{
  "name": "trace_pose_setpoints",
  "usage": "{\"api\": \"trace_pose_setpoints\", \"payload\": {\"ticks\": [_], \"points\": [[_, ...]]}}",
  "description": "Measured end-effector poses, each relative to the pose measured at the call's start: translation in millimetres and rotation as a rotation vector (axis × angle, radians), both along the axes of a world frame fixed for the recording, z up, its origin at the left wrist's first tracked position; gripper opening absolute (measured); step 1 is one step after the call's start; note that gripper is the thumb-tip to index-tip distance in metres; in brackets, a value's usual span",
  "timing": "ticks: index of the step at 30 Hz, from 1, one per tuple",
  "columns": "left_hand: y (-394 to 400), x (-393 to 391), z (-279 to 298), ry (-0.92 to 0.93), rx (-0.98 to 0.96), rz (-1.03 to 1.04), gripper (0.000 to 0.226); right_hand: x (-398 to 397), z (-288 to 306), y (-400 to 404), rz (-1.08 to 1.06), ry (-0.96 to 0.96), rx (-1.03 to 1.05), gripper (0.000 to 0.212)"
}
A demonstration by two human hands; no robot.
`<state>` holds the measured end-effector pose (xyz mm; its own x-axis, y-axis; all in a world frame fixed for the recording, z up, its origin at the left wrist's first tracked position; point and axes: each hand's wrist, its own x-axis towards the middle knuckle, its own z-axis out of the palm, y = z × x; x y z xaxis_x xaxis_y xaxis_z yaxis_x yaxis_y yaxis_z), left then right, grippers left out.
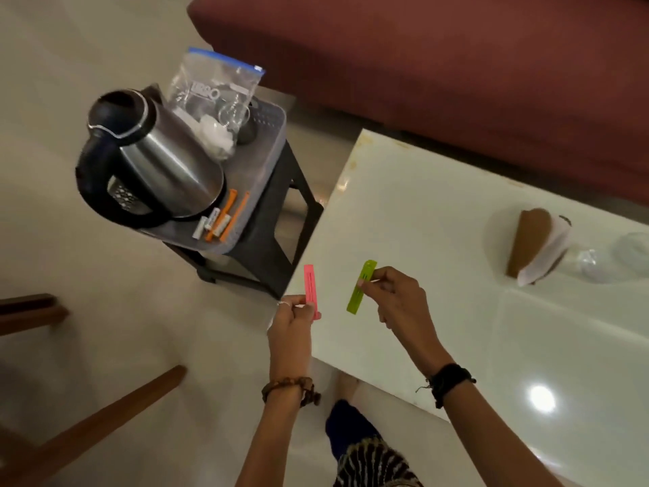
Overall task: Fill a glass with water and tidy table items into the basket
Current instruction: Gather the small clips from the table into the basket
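Steel kettle (pixel 154 159): stands with its dark handle and lid at the left end of the basket, leaning toward the camera.
Basket (pixel 270 135): grey, perforated, sits on a dark stool (pixel 281 237) left of the tabletop.
Small items (pixel 224 219): orange and white sticks lie in the basket just beside the kettle's base.
Zip bag (pixel 214 89): clear with a blue seal, upright at the basket's far end, a glass (pixel 233 116) beside it.
Left hand (pixel 291 325): fingers and thumb pinch the lower end of a pink strip (pixel 310 290), held upright over the tabletop's corner.
Right hand (pixel 393 297): fingertips pinch a green strip (pixel 361 286) near its middle, held above the tabletop.
Tabletop (pixel 439 212): white and glossy.
Brown object (pixel 530 240): lies with white paper on the far right of the tabletop, well apart from both hands.
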<state>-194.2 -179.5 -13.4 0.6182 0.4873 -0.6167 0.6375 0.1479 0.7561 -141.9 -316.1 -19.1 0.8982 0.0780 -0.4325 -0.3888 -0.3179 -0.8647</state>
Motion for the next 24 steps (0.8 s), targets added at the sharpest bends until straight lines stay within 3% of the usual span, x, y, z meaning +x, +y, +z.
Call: {"api": "trace_pose_setpoints", "payload": {"ticks": [7,10,13,19,24], "points": [[98,64,4,0.004,0.335,-0.118,0.013,59,6,114,0.019,-0.032,-0.041,0.010],[137,85,6,0.023,0.536,-0.186,0.005,81,5,160,0.040,-0.098,-0.077,0.021],[173,105,-1,0.072,0.676,-0.273,0.020,99,2,201,0.088,-0.162,-0.139,0.027],[209,141,-38,0.257,0.764,-0.561,0.033,131,-18,258,0.113,-0.189,-0.346,0.030],[220,156,-61,0.241,0.759,-0.716,0.032,142,-37,285,0.233,-0.176,-0.566,0.031]]}}
